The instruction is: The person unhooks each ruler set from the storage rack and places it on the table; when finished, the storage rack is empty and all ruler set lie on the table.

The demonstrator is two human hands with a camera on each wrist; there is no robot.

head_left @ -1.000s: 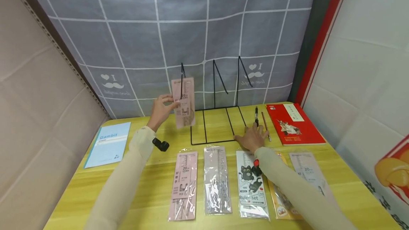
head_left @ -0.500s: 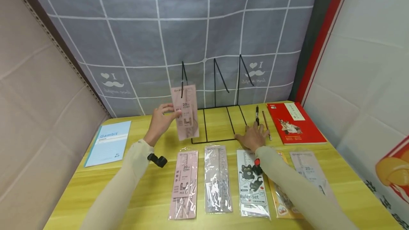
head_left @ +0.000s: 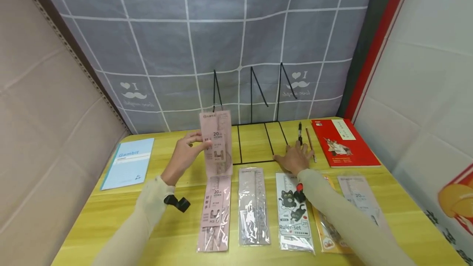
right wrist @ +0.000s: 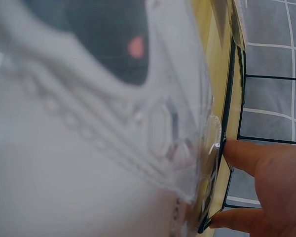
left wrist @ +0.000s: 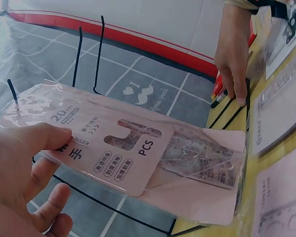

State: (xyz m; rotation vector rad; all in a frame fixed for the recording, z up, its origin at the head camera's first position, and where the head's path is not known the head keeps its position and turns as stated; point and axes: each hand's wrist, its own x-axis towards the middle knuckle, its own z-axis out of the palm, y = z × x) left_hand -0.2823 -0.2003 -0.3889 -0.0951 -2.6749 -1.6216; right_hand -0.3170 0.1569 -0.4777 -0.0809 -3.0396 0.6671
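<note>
My left hand (head_left: pixel 184 155) pinches a pink ruler-set packet (head_left: pixel 216 145) by its left edge, thumb on the printed front. The packet hangs tilted in front of the leftmost prong of a black wire display rack (head_left: pixel 240 145). Whether its top still touches that prong cannot be told. In the left wrist view, clear rulers show through the plastic of the packet (left wrist: pixel 128 148). My right hand (head_left: pixel 295 158) rests with spread fingers at the front right corner of the rack's base; in the right wrist view its thumb (right wrist: pixel 241 154) touches the black wire.
Several ruler packets lie in a row along the front: a pink one (head_left: pixel 215 221), a grey one (head_left: pixel 253 208), a cat-printed one (head_left: pixel 295 216) and others partly under the right sleeve. A red book (head_left: pixel 343 145), pencil (head_left: pixel 311 145), black pen (head_left: pixel 300 131) and blue notebook (head_left: pixel 127 163) flank the rack.
My left hand has brought the pink packet down and nearer, so its top has dropped from up on the leftmost prong to that prong's lower tip. The right hand has stayed put.
</note>
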